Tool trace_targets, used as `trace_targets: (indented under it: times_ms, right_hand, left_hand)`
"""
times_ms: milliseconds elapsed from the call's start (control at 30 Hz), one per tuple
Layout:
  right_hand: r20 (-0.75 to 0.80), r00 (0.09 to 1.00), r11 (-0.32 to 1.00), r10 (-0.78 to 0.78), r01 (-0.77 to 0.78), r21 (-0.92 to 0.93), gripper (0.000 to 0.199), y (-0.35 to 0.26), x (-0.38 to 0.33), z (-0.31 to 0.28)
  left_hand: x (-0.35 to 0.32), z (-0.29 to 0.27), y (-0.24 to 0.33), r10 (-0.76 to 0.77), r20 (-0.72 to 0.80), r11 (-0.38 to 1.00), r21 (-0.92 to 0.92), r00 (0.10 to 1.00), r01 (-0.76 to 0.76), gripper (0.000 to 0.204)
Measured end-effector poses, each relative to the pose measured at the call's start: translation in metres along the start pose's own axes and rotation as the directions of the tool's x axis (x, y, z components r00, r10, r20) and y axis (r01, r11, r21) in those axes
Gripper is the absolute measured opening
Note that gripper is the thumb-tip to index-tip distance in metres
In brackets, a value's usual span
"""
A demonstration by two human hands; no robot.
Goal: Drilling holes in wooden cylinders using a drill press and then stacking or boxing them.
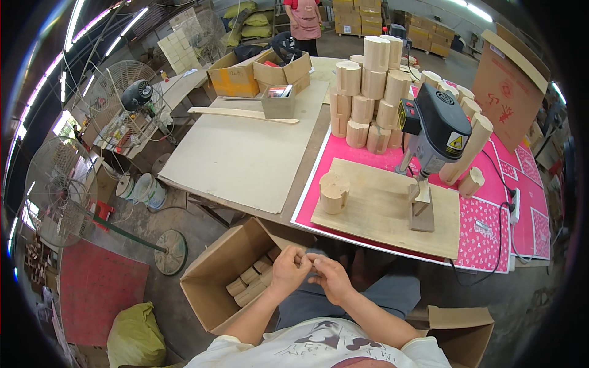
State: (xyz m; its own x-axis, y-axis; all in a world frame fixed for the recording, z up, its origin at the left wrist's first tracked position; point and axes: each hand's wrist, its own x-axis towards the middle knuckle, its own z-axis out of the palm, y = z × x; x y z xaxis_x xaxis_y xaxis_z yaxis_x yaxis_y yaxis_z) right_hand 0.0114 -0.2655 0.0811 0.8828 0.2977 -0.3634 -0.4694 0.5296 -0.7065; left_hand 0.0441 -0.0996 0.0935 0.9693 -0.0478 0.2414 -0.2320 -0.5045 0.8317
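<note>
My left hand [291, 270] and my right hand [330, 279] meet above my lap, their fingertips pinched close together. Whatever they pinch, if anything, is too small or hidden to make out. Below and to the left, an open cardboard box [208, 270] holds several wooden cylinders [250, 275] on their sides. On the table ahead, one short wooden block with grooved sides [334, 191] stands on a plywood board [374, 214]. To its right, a small black and grey bench drill press [438, 132] stands over a wooden jig [421, 208].
Wooden cylinders [374, 86] are stacked behind the board on a pink sheet [319, 156]. Cardboard boxes [233, 80] and a wooden strip [245, 114] lie on the pale panel [251, 153] at left. A power strip [515, 205] with cables is at right. Pedestal fans [61, 193] stand left.
</note>
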Motion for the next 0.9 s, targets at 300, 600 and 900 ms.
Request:
trace_targets:
  times_ms: [300, 600, 900]
  right_hand:
    - [0.027, 1.000, 1.000, 0.014, -0.014, 0.002, 0.039, 0.002, -0.002, 0.003]
    - [0.045, 0.999, 1.000, 0.027, -0.028, 0.014, 0.039, 0.003, 0.000, 0.005]
    - [0.054, 0.998, 0.999, 0.017, -0.019, 0.031, 0.040, 0.007, 0.000, 0.006]
  left_hand:
    - [-0.003, 0.004, -0.012, 0.040, -0.016, 0.999, 0.022, 0.999, -0.040, 0.013]
    - [-0.003, 0.001, -0.013, -0.008, -0.004, 0.999, 0.042, 1.000, 0.009, 0.015]
    - [-0.006, 0.001, -0.017, 0.007, -0.019, 0.999, 0.040, 1.000, -0.006, 0.016]
